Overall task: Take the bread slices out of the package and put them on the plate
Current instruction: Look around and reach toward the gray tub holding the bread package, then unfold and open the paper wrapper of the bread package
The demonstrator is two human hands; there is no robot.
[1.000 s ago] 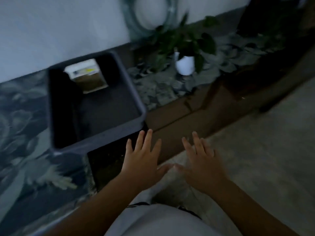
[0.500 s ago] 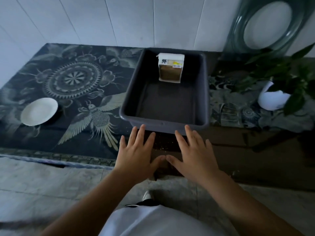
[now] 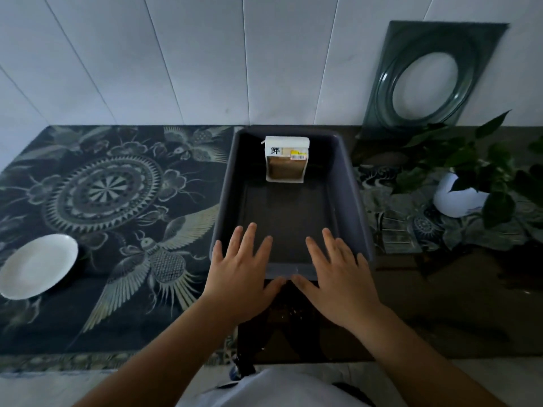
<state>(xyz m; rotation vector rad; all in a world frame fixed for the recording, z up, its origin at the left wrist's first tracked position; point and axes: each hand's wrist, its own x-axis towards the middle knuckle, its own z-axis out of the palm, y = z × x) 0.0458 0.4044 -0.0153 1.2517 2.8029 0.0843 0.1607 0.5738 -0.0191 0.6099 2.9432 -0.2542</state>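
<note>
A white bread package (image 3: pixel 286 159) with brown bread showing through its front stands upright at the far end of a dark grey bin (image 3: pixel 226 195). A white plate (image 3: pixel 36 265) lies on the patterned cloth at the far left. My left hand (image 3: pixel 241 268) and my right hand (image 3: pixel 338 274) are held flat, fingers spread, over the bin's near rim. Both hands hold nothing, and the package is well beyond them.
A dark patterned cloth (image 3: pixel 117 201) covers the left of the counter. A potted plant in a white pot (image 3: pixel 461 198) stands at the right. A glass dish with an oval hole (image 3: pixel 426 80) leans on the white tiled wall.
The view has swung left and up from the floor to the counter, bringing the plate and bin to the centre. Both hands have moved forward over the bin's near rim.
</note>
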